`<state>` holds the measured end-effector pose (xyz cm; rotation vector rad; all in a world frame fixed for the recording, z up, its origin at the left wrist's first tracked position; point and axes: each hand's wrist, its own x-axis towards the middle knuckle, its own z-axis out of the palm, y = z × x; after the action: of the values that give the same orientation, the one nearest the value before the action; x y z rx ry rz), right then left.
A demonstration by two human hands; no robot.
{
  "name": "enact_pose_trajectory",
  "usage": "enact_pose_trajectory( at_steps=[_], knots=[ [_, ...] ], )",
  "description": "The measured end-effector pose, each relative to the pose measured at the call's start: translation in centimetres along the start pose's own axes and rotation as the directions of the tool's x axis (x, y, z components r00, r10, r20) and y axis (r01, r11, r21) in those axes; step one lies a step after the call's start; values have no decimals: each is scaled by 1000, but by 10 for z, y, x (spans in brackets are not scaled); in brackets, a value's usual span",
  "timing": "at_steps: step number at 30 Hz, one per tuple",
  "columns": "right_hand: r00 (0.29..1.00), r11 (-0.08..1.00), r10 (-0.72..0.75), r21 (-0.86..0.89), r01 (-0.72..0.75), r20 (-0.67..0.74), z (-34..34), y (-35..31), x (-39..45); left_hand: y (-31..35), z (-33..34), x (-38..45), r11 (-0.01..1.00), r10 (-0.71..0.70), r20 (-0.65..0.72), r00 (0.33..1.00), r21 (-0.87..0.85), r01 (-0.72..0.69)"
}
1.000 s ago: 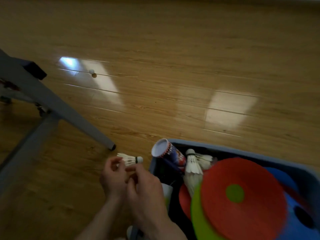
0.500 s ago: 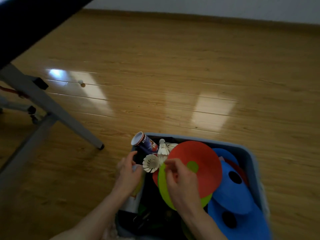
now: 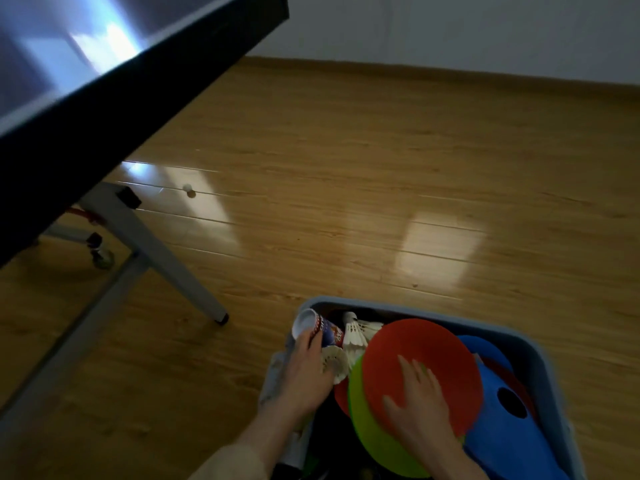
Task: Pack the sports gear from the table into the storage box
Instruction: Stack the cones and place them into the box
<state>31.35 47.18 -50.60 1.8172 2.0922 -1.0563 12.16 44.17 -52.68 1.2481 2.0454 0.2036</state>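
right hand [image 3: 420,405] flat, fingers spread, pressing on red disc [image 3: 415,355] atop green disc [image 3: 372,434] inside storage box [image 3: 540,355]. left hand [image 3: 304,372] at box's left edge, fingers loosely curled over shuttlecock [image 3: 335,362], fingertips touching tube [image 3: 317,330]; firm grip cannot tell. more shuttlecocks [image 3: 356,332] just past tube. blue discs [image 3: 498,420] right of red disc. box on wood floor [image 3: 346,202]. table [image 3: 104,81] upper left, leg [image 3: 166,261] near box. small white ball [image 3: 188,188] on floor, well apart.
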Motion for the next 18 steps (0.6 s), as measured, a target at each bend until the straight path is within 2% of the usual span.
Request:
enact_pose_trajectory(
  at_steps=[3, 5, 7, 10, 14, 18],
  knots=[
    [1000, 999, -24, 34, 24, -3, 8, -6, -5, -7, 14, -18, 990, -35, 91, 995, -131, 46],
    [999, 998, -15, 55, 13, 38, 12, -7, -7, -10, 22, -24, 977, -58, 157, 986, -194, 89],
    [994, 999, 2, 51, -7, 110, 17, -3, -5, -9, 24, -21, 971, -90, 158, 983, -208, 122],
    [977, 999, 36, -12, -35, 208, 24, -1, -4, -7, 19, -13, 983, -104, 159, 982, -134, 126],
    [973, 991, 44, -133, -15, 225, 29, -6, 2, -6, 9, 5, 993, -106, 219, 970, -34, 116],
    [981, 992, 10, -129, 16, 195, 35, -1, 13, -14, 1, 30, 996, -82, 240, 967, 66, 68]
  ],
)
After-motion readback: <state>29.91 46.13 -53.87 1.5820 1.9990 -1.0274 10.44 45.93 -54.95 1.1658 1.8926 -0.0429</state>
